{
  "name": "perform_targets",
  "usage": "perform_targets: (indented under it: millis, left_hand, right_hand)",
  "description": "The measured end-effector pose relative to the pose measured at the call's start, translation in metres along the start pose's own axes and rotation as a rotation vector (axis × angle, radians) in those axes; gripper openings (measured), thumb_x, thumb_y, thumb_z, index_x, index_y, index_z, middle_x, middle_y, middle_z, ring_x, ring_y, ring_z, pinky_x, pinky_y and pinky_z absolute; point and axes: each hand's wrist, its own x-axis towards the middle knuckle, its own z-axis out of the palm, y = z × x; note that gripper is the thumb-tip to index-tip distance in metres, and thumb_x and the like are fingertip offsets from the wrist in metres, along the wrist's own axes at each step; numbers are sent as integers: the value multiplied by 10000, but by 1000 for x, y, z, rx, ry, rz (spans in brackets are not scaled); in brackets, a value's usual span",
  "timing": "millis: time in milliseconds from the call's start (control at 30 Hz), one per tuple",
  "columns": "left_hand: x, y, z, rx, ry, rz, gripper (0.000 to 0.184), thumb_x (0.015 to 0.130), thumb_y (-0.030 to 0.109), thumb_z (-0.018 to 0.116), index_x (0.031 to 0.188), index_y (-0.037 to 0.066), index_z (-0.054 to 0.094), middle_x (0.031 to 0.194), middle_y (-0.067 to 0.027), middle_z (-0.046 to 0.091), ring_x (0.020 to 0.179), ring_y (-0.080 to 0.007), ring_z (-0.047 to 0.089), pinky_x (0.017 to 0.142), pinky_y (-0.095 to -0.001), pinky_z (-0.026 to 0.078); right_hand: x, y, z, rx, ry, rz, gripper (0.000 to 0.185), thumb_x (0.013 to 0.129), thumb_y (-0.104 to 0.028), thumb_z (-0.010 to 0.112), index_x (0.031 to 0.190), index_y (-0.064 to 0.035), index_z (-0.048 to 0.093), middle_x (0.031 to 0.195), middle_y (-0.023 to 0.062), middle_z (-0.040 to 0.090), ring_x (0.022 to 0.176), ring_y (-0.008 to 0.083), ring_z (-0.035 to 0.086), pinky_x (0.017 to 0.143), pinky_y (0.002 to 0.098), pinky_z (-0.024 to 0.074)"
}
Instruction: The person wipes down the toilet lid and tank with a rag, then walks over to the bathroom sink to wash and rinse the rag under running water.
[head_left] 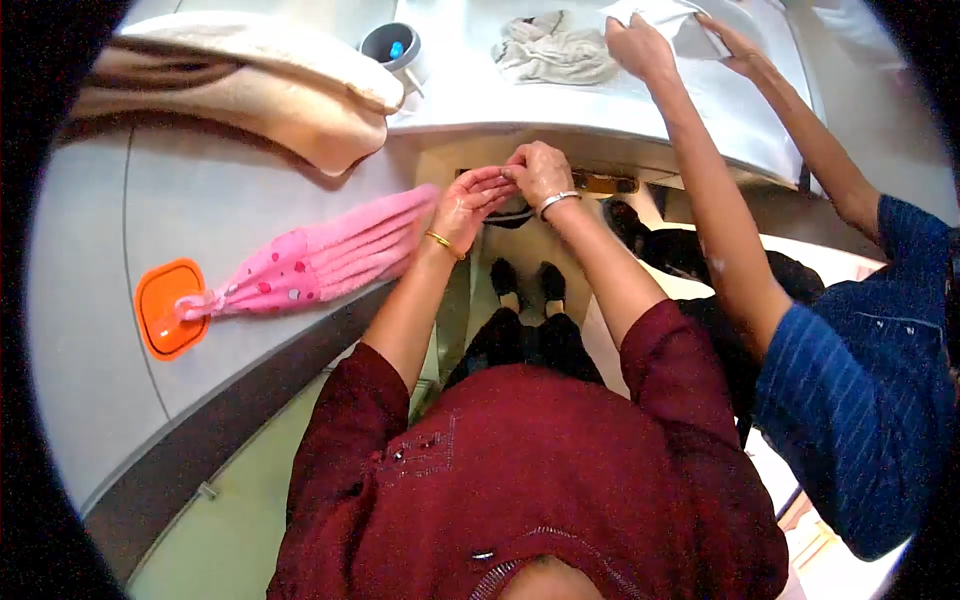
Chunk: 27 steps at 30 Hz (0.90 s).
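My left hand [468, 208], with a gold bangle at the wrist, is held palm up with its fingers stretched out. It looks wet. My right hand [541, 172], with a silver bangle, touches the left fingertips; its fingers are curled together, and whatever they hold, if anything, is hidden. Both hands are in front of the white basin [450, 105]. Beside my left hand, a pink towel [320, 250] hangs from an orange hook plate [160, 305] on the grey surface. A wet greyish cloth [555, 50] lies crumpled in the basin.
At the right, a co-worker in a blue top [850, 400] holds a white cloth [680, 25] over the basin. A grey cup [412, 72] with something blue inside stands near the basin's left end. A beige towel [250, 90] is at the upper left.
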Motion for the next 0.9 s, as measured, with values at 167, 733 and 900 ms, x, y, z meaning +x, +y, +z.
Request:
perform_targets:
  millis: [167,733,900]
  left_hand:
    - [-41,-3,7,135,156,102,488,840,76,553,1298,52,388,1170,-117,539,1060,-228,549,908,-339,432]
    - [-212,-200,-161,-207,706,-171,355,866,163,550,1172,5,465,1061,-108,563,977,-233,555,880,-360,456]
    - [-299,-293,-205,-198,824,-253,342,859,150,581,1163,25,485,1021,-80,584,923,-226,576,795,-338,473]
  right_hand:
    - [2,22,7,29,20,-120,177,734,-227,656,754,-52,651,784,157,631,752,331,604,700,418,479]
    - [20,104,100,392,-206,2,216,827,-242,611,917,-47,632,836,102,655,728,216,624,686,319,484]
    - [28,89,139,944,-567,183,251,849,-249,618,927,-10,618,775,32,621,658,107,586,644,252,473]
